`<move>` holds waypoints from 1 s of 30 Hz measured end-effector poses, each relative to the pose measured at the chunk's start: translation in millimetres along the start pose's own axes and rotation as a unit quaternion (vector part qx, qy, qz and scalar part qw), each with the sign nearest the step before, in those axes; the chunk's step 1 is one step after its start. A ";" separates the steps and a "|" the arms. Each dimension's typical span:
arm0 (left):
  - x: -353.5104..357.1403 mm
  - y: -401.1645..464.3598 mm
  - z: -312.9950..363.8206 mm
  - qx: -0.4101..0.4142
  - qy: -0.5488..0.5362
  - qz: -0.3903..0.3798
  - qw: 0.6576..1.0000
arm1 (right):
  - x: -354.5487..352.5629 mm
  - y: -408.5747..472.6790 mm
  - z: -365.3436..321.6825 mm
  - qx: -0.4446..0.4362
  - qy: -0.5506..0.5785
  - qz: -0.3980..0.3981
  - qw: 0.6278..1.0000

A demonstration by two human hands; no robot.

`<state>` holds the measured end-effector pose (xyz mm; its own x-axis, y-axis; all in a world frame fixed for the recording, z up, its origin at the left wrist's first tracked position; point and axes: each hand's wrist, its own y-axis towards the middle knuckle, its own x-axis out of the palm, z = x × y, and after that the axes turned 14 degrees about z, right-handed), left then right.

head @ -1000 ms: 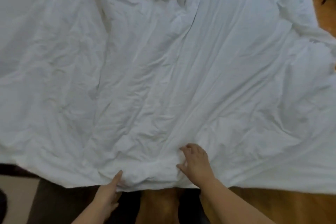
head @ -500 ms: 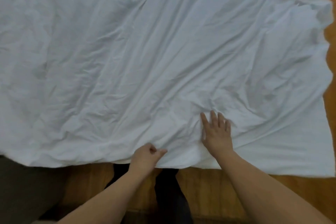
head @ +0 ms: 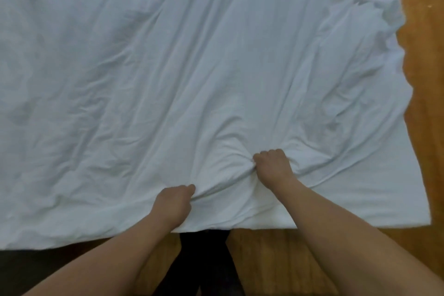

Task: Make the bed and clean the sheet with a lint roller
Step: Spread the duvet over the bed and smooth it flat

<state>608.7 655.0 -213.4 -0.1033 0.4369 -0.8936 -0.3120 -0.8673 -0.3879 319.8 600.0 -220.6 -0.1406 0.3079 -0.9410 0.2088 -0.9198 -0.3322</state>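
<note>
- Right hand point(head: 272, 166) — flat on the sheet point(head: 216, 67) earlier, now bunches a fistful at 6 o'clock.
- Left hand point(head: 175, 202) — grips the near hem.
- Sheet: light, limp; best pulled by its hem.

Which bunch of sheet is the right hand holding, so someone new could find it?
Start at the white sheet and follow its near edge by the wooden floor. The right hand grips the bunch farther in; creases fan from it, while the left hand grips nearer the edge.

Both hands, left point(head: 175, 202) and right point(head: 274, 165), bunch the white sheet point(head: 216, 67) (wrinkled).
</note>
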 end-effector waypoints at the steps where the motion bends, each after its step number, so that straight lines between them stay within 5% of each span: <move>1: -3.8 -5.2 -1.1 0.002 -0.013 -0.037 0.999 | -5.1 -6.1 -1.8 0.003 -0.004 -0.027 1.000; 7: -12.0 -23.6 6.2 0.083 -0.034 -0.220 0.971 | -37.3 -24.9 4.1 -0.004 0.033 -0.296 0.955; 11: -16.6 -16.4 6.4 0.081 -0.001 -0.219 0.972 | -43.1 -31.1 2.1 0.005 0.094 -0.327 0.940; 13: -14.3 -17.0 11.7 0.077 0.000 -0.192 0.978 | -37.7 -47.1 6.1 0.056 0.181 -0.296 0.936; 16: -10.4 -17.1 34.1 0.068 -0.033 -0.120 0.990 | -39.7 -71.7 31.1 0.235 0.327 -0.056 0.914; 18: -13.2 -14.6 56.8 0.072 -0.057 -0.041 0.995 | -37.6 -83.0 62.9 0.354 0.334 0.104 0.867; 20: -19.7 -3.9 85.1 0.092 -0.065 0.018 0.994 | -33.0 -87.8 106.9 0.482 0.331 0.175 0.792; 24: -11.5 27.7 148.3 0.080 -0.129 0.032 0.988 | -11.1 -71.1 199.2 0.637 0.410 0.117 0.643; 30: 10.5 86.0 253.0 0.031 -0.148 0.031 0.988 | 17.0 -14.3 287.5 0.680 0.513 0.148 0.503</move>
<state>341.8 645.3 -199.0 -0.3919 0.4421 -0.8068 -0.3525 -0.8822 -0.3122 36.2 548.5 -213.2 0.4200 -0.5693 -0.7067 -0.8794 -0.0631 -0.4718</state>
